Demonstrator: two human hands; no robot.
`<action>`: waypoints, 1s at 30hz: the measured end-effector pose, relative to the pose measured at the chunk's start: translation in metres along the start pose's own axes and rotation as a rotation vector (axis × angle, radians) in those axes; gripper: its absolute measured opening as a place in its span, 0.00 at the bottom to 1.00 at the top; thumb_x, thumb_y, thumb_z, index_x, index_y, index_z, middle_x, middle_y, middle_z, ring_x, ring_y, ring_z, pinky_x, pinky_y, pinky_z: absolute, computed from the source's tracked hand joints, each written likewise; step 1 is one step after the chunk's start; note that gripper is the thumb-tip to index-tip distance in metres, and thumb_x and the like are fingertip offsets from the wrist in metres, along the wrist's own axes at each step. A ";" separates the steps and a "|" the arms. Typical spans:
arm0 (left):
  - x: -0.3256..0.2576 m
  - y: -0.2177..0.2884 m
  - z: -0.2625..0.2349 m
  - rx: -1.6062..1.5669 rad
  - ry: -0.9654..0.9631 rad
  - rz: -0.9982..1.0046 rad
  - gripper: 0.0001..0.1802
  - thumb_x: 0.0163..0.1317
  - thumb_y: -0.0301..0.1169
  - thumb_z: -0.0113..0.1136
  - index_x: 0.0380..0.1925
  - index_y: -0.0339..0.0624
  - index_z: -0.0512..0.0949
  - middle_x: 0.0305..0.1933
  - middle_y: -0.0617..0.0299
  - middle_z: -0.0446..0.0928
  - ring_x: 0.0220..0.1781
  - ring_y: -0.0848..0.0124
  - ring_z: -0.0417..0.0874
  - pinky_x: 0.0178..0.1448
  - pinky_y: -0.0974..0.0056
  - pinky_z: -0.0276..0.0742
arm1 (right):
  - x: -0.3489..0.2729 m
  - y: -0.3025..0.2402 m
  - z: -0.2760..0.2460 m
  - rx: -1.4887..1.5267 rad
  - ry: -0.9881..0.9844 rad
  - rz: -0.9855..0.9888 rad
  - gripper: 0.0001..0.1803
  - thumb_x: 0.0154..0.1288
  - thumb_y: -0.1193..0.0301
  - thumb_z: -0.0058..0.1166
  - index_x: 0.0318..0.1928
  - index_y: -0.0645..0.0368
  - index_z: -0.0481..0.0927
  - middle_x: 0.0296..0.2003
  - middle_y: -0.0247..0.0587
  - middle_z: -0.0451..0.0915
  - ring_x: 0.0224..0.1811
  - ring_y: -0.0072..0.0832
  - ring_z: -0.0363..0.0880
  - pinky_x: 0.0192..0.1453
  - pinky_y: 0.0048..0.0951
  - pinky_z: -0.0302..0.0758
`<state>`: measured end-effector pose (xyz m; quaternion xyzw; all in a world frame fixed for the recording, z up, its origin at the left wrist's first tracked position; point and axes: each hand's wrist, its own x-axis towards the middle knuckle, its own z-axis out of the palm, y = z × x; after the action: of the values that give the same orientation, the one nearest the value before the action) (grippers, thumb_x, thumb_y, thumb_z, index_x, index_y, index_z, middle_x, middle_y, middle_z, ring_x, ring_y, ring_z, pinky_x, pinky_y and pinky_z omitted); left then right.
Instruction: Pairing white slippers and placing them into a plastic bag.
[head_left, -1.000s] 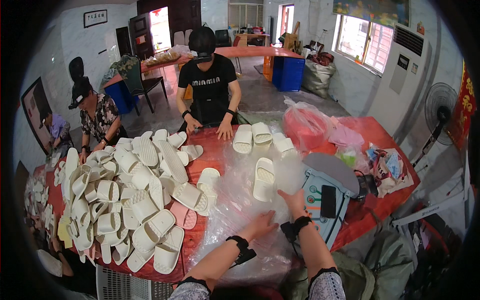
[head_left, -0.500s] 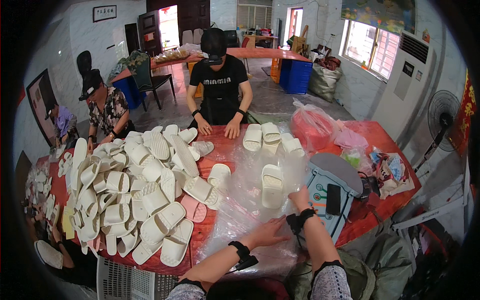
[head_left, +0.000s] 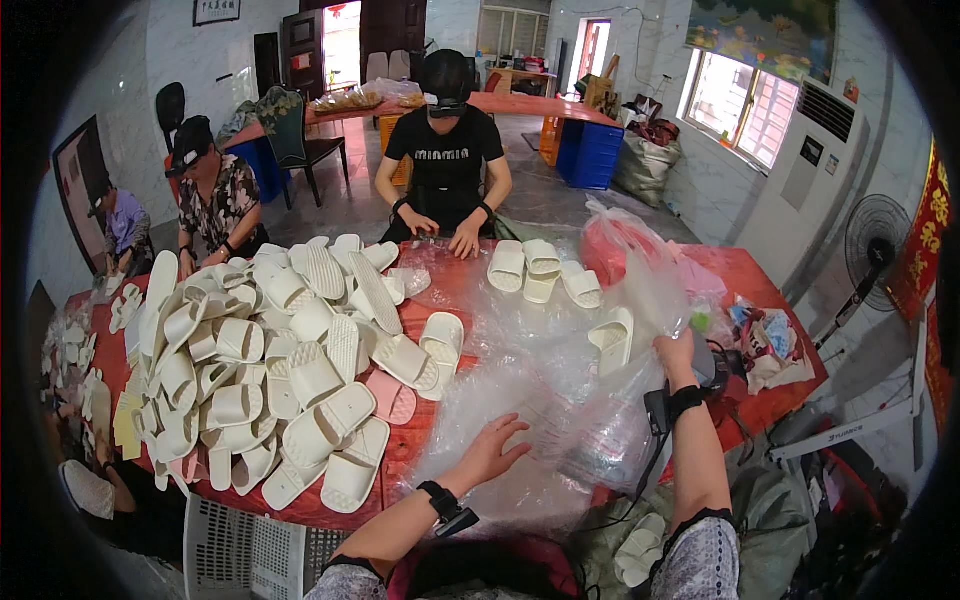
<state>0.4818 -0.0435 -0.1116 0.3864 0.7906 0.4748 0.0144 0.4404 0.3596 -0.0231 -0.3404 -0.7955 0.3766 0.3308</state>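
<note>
My right hand (head_left: 676,356) is closed on the edge of a large clear plastic bag (head_left: 640,420) and holds it raised over the right part of the table. Low over the spread plastic is my left hand (head_left: 488,450), its fingers apart and nothing in them. A white slipper (head_left: 612,340) lies tilted in or under the plastic, just left of my right hand; which, I cannot tell. Farther back, several white slippers (head_left: 505,264) rest on the clear sheet. Left of my left hand rises a big heap of white slippers (head_left: 325,415), with a pink slipper (head_left: 390,397) at its edge.
Across the red table (head_left: 765,265) a person in a black shirt (head_left: 446,150) handles something small. Others work at the left. A pink bag (head_left: 612,250), cloth items (head_left: 775,345) and a standing fan (head_left: 875,245) are at the right. Below the table sit a grey crate (head_left: 245,550) and sacks (head_left: 770,520).
My right hand has moved up and right, drawing the plastic over the grey-blue case and phone. The single slipper has shifted right and tilted. My left hand has moved left and lifted.
</note>
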 end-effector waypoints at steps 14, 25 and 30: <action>0.012 -0.002 -0.022 -0.403 0.026 -0.642 0.58 0.53 0.59 0.64 0.70 0.33 0.47 0.65 0.33 0.62 0.65 0.50 0.69 0.63 0.59 0.69 | -0.142 -0.047 -0.059 0.646 -0.578 0.203 0.23 0.49 0.83 0.54 0.50 0.64 0.73 0.34 0.38 0.78 0.31 0.27 0.77 0.36 0.29 0.75; 0.013 -0.065 0.057 -0.566 0.170 -0.595 0.58 0.43 0.50 0.75 0.65 0.26 0.53 0.53 0.43 0.74 0.52 0.60 0.77 0.55 0.61 0.74 | -0.221 -0.086 -0.081 0.788 -0.770 0.335 0.22 0.50 0.81 0.57 0.49 0.64 0.74 0.35 0.37 0.79 0.33 0.27 0.78 0.38 0.29 0.76; -0.005 -0.044 0.042 -0.203 0.256 -0.634 0.51 0.44 0.42 0.74 0.62 0.29 0.58 0.51 0.44 0.76 0.47 0.59 0.81 0.51 0.59 0.77 | -0.208 -0.040 -0.088 0.690 -0.625 0.375 0.22 0.50 0.78 0.58 0.49 0.65 0.75 0.34 0.35 0.79 0.32 0.27 0.78 0.39 0.29 0.76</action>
<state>0.4755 -0.0271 -0.1700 0.0557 0.8155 0.5672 0.1002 0.6115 0.2088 -0.0023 -0.2193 -0.6110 0.7545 0.0967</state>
